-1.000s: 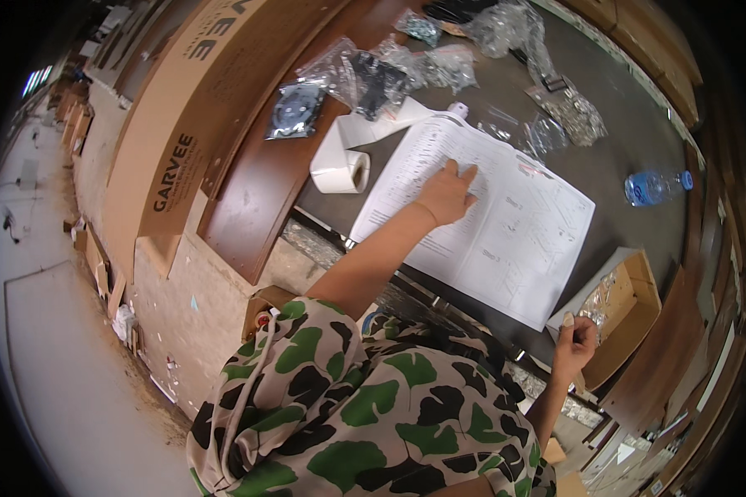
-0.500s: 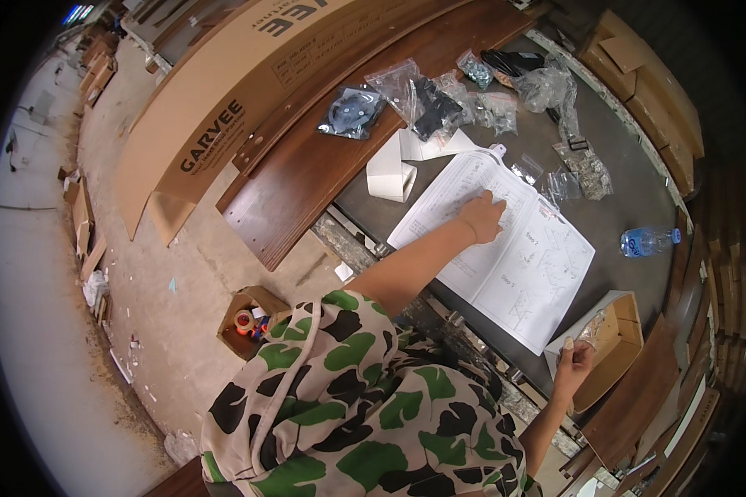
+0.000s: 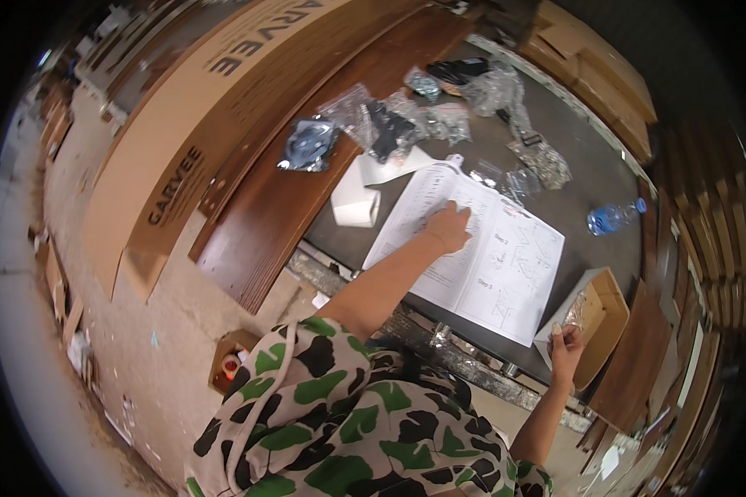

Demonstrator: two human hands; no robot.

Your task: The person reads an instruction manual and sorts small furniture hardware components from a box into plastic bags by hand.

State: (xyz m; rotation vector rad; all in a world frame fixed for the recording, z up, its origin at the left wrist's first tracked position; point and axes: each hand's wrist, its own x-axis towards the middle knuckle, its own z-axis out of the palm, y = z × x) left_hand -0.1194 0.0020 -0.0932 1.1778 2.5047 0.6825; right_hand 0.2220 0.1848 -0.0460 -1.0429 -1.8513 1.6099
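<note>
An instruction booklet (image 3: 510, 273) lies spread on the dark tabletop, its pages showing text and line drawings. My left hand (image 3: 450, 227) rests on the left page, fingers partly stretched and holding nothing. At the table's near right, my right hand (image 3: 566, 345) is closed in a pinch at the edge of a small cardboard box (image 3: 609, 331). A clear plastic bag (image 3: 578, 310) shows right at those fingertips, inside the box. What the bag contains is too small to make out.
Beyond the booklet lie several clear hardware bags (image 3: 448, 123) and a bent white paper strip (image 3: 356, 203). A water bottle (image 3: 615, 217) lies on the right. Brown wooden boards (image 3: 257, 248) and a long carton (image 3: 153, 186) stretch along the left. A small open box (image 3: 228, 364) is below.
The view has shifted, so the table's things appear farther left. My left hand has slid slightly back toward the left over the page. My right hand stays pinched by the small box.
</note>
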